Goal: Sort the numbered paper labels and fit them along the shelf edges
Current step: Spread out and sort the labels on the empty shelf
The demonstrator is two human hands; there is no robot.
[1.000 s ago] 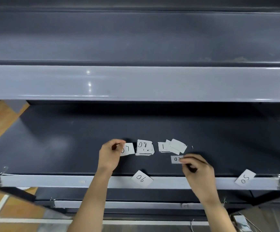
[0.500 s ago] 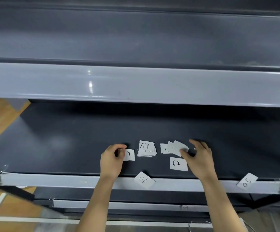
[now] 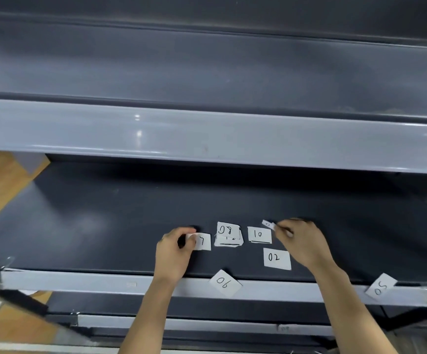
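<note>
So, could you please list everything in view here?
upper shelf edge: one, light grey, across the middle.
lower shelf board: one, dark grey, under the labels.
front shelf edge: one, light grey, along its near side.
label 08: one, white, atop a small stack, centre.
label 10: one, white, right of the stack.
label 02: one, white, nearer than label 10.
label 06: one, white, tilted over the front edge.
label 05: one, white, same edge, far right.
floor: one area, wood-brown, left.
left hand: one, pinching a half-covered label.
right hand: one, pinching a raised label.
</note>
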